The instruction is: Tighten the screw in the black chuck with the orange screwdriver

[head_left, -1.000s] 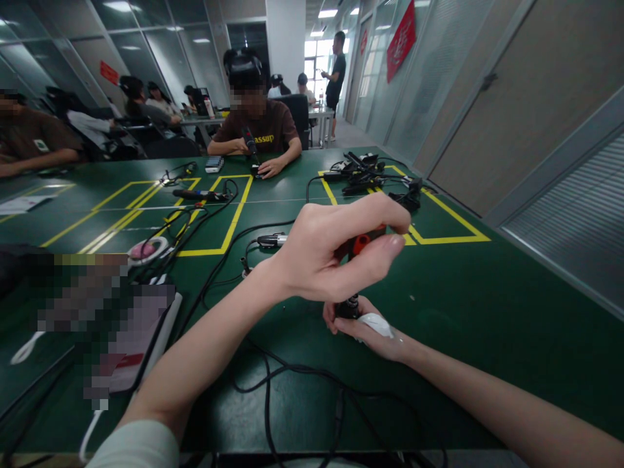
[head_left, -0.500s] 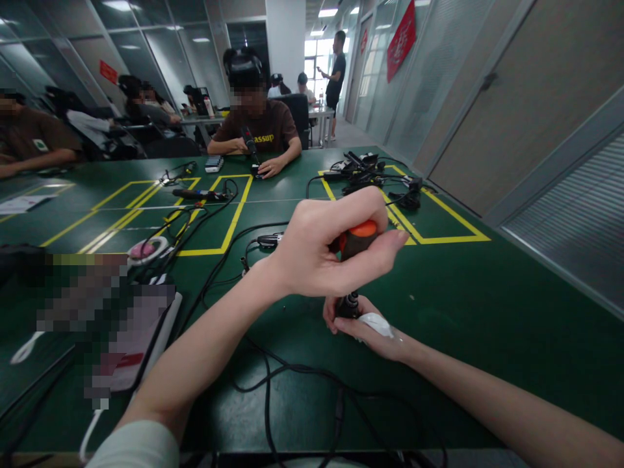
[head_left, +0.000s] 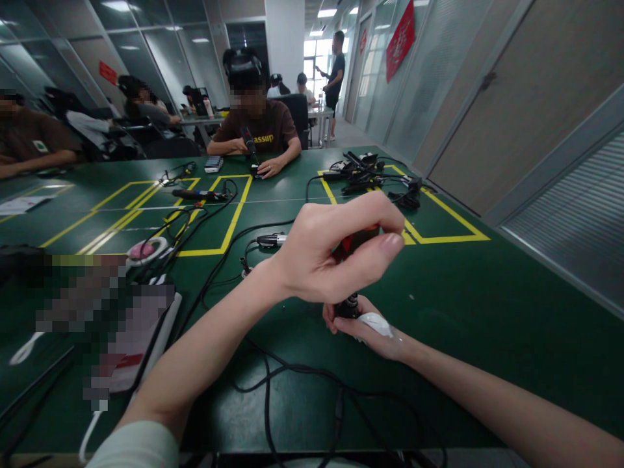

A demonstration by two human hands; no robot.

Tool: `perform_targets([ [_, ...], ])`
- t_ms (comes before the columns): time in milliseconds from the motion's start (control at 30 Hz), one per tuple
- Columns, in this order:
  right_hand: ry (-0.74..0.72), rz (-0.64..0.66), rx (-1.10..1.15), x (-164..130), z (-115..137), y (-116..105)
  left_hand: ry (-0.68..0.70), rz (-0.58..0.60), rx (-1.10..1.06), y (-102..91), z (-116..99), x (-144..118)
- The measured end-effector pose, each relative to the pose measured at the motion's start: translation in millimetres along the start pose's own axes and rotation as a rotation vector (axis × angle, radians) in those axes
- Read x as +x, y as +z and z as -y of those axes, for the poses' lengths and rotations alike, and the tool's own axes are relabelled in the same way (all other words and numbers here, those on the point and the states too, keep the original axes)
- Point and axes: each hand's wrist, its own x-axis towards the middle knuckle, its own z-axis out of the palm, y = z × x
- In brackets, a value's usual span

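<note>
Both forearms bare; pale grey-white sleeve edge on left upper arm; no rings, no watch.

An office turned shared workroom: a long green surface [head_left: 487, 312] marked with yellow taped squares [head_left: 214, 214], cables [head_left: 370, 175] across it, seated people [head_left: 256, 123] at upper left, glass partitions [head_left: 160, 52] behind.

The left hand [head_left: 336, 250] covered most of the screwdriver handle [head_left: 351, 239]; the right hand [head_left: 363, 328] hid much of a small white object [head_left: 375, 323], its identity unclear.
</note>
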Motion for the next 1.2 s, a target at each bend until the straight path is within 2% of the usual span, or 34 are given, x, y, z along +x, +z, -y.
perform_targets([
  [167,-0.011,0.001,0.014,-0.3,-4.3,-0.3,-0.023,0.015,0.031,-1.6,-1.8,0.9],
  [400,-0.012,0.001,0.023,-0.6,-7.2,-0.8,0.016,-0.079,0.146,-0.7,-1.3,3.5],
  [567,-0.024,0.012,0.013,-0.7,-4.7,-1.4,0.028,-0.001,0.135,-3.9,1.4,1.7],
  [1033,-0.009,0.001,0.04,-1.3,-9.5,-1.4,-0.004,-0.007,0.161,-3.1,1.9,1.6],
  [1200,-0.03,0.009,0.032,0.1,-7.0,-0.3,-0.023,0.043,0.14,-6.6,0.3,1.3],
])
